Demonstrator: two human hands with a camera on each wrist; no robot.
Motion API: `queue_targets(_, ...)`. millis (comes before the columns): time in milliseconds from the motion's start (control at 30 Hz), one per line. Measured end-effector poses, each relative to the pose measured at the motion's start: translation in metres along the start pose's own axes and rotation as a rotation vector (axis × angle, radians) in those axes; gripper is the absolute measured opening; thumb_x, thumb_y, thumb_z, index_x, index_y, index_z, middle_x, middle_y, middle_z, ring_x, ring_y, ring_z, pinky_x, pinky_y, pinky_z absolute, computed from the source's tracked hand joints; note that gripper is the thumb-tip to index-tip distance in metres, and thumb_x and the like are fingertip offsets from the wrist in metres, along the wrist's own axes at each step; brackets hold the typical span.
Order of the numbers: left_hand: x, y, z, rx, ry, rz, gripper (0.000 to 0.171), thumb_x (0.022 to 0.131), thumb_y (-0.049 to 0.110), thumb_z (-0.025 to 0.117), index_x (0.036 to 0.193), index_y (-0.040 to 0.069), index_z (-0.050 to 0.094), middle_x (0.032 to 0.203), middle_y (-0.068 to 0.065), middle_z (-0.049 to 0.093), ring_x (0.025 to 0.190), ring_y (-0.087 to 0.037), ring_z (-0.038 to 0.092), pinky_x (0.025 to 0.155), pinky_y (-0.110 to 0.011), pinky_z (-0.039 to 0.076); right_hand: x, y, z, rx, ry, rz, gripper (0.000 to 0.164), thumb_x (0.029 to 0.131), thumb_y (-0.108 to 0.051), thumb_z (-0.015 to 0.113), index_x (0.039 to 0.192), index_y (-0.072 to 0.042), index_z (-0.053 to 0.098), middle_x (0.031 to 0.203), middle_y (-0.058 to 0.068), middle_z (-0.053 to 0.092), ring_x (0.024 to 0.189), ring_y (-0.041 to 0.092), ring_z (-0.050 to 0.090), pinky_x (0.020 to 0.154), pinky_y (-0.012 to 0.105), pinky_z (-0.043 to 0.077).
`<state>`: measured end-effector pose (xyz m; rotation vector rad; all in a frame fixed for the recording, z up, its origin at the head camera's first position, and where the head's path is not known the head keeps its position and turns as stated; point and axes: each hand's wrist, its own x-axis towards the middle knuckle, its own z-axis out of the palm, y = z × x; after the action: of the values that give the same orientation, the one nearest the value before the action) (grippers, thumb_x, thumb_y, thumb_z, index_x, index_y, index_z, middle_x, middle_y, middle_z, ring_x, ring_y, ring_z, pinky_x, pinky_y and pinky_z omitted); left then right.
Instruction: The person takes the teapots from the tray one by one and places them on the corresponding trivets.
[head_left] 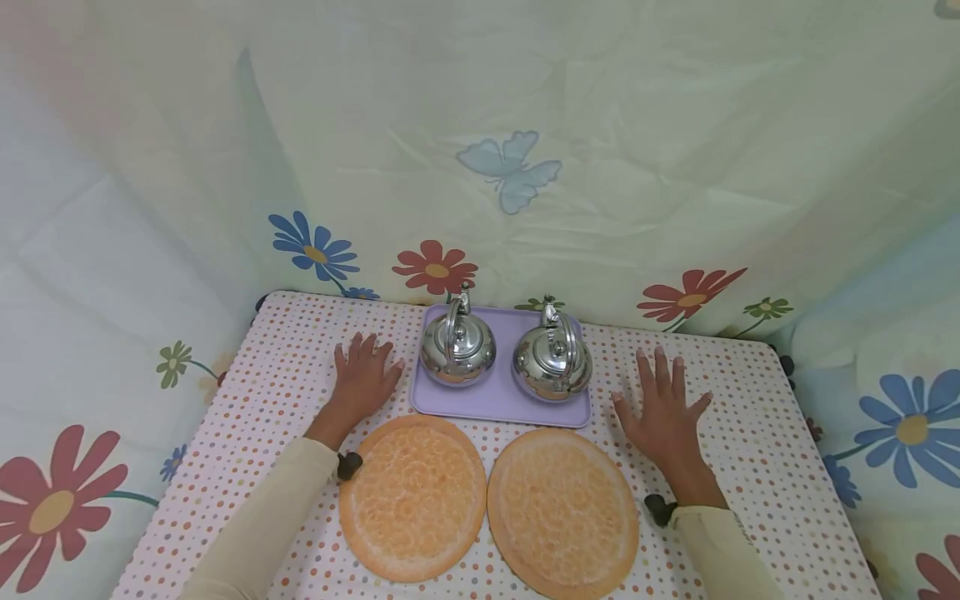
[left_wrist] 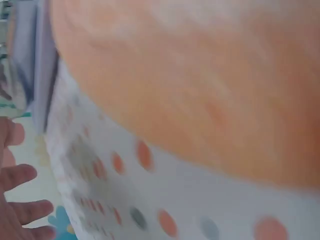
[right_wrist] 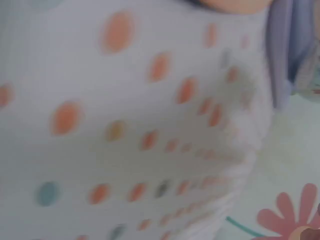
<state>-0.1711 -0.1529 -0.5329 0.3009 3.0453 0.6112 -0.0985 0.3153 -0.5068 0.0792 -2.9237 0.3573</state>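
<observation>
The bench (head_left: 765,450) wears a pale cloth (head_left: 262,375) with coloured dots, and a flowered curtain (head_left: 600,100) rises behind it and at both sides. At the far edge, in the middle, lies a lilac tray (head_left: 472,408), which carries the left kettle (head_left: 459,354) and the right kettle (head_left: 552,367), both upright, their spouts toward the curtain. Nearer to the person are two orange discs, the left disc (head_left: 412,500) and the right disc (head_left: 562,512), side by side.

The left hand (head_left: 362,383) is just beside the tray's left edge, and the right hand (head_left: 663,412) is near its right edge. Both hands are palm down, with fingers extended and spread, and hold nothing; whether they press the cloth, I cannot tell. Outside each hand, a strip of dotted cloth runs to the side edge of the bench. Between the kettles, bare tray is visible.
</observation>
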Motion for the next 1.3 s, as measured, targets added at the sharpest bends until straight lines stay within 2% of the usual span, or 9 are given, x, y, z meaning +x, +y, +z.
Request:
queue_targets(133,0.002,0.009,-0.004,-0.285,0.057,-0.025,0.044,0.099,0.026,0.053,0.133,-0.003,0.054,0.136,-0.024,0.049,0.129,-0.041,0.041,0.106,-0.054,0.032,0.005,-0.011,-0.008,0.097,0.117,-0.019,0.074,0.093,-0.029,0.059,0.154,-0.007,0.024,0.157,0.022,0.019,0.145,0.041,0.005,0.093,0.084,0.001)
queue_targets(200,0.003,0.015,-0.005,-0.418,0.057,-0.067,0.042,0.098,0.022,0.055,0.132,-0.003,0.054,0.132,-0.022,0.053,0.123,-0.038,0.048,0.101,-0.049,0.041,0.007,-0.018,-0.013,0.150,0.175,-0.030,0.070,0.092,-0.023,0.061,0.152,-0.005,0.029,0.155,0.022,0.024,0.144,0.042,0.012,0.095,0.082,0.006)
queue_targets(367,0.004,0.025,-0.006,-0.627,0.012,-0.224,0.043,0.096,0.019,0.057,0.135,0.001,0.052,0.129,-0.017,0.055,0.115,-0.031,0.055,0.090,-0.043,0.050,0.013,-0.039,-0.024,0.288,0.324,-0.078,0.062,0.089,-0.011,0.063,0.145,0.002,0.039,0.150,0.024,0.035,0.140,0.042,0.025,0.101,0.076,0.015)
queue_targets(500,0.005,0.031,-0.004,-0.735,-0.024,-0.283,0.046,0.093,0.012,0.058,0.136,-0.001,0.050,0.125,-0.020,0.056,0.113,-0.033,0.057,0.085,-0.040,0.053,0.016,-0.057,-0.032,0.389,0.406,-0.136,0.060,0.087,-0.003,0.064,0.143,0.002,0.043,0.149,0.021,0.037,0.139,0.040,0.029,0.109,0.064,0.020)
queue_targets(733,0.004,0.036,0.004,-0.810,-0.078,-0.317,0.047,0.089,0.005,0.058,0.135,-0.004,0.051,0.120,-0.021,0.060,0.107,-0.031,0.061,0.080,-0.033,0.055,0.025,-0.090,-0.043,0.568,0.484,-0.264,0.063,0.080,0.009,0.068,0.140,0.003,0.048,0.146,0.020,0.042,0.134,0.037,0.039,0.109,0.042,0.033)
queue_targets(933,0.003,0.038,0.004,-0.818,-0.103,-0.327,0.046,0.087,0.001,0.058,0.132,-0.005,0.054,0.114,-0.018,0.062,0.103,-0.028,0.061,0.078,-0.031,0.054,0.029,-0.110,-0.043,0.685,0.459,-0.314,0.063,0.079,0.015,0.067,0.138,0.007,0.047,0.146,0.020,0.043,0.132,0.034,0.042,0.106,0.024,0.036)
queue_targets(1067,0.002,0.037,0.005,-0.821,-0.127,-0.318,0.045,0.088,-0.001,0.056,0.133,-0.006,0.054,0.116,-0.019,0.061,0.104,-0.027,0.060,0.076,-0.030,0.054,0.026,-0.134,-0.057,0.753,0.420,-0.340,0.061,0.077,0.023,0.064,0.134,0.018,0.044,0.142,0.031,0.042,0.129,0.045,0.042,0.107,0.023,0.034)
queue_targets(1167,0.002,0.037,0.005,-0.802,-0.137,-0.306,0.047,0.088,-0.001,0.057,0.134,-0.006,0.053,0.118,-0.019,0.061,0.106,-0.028,0.060,0.078,-0.031,0.054,0.025,-0.149,-0.065,0.792,0.401,-0.375,0.059,0.075,0.026,0.062,0.130,0.023,0.042,0.137,0.038,0.041,0.124,0.052,0.042,0.107,0.027,0.035)
queue_targets(1300,0.003,0.038,0.007,-0.752,-0.143,-0.271,0.051,0.085,-0.003,0.059,0.136,-0.007,0.051,0.121,-0.021,0.061,0.110,-0.031,0.060,0.085,-0.036,0.053,0.027,-0.157,-0.060,0.862,0.369,-0.410,0.059,0.075,0.028,0.062,0.130,0.024,0.041,0.135,0.040,0.041,0.121,0.054,0.043,0.105,0.036,0.039)
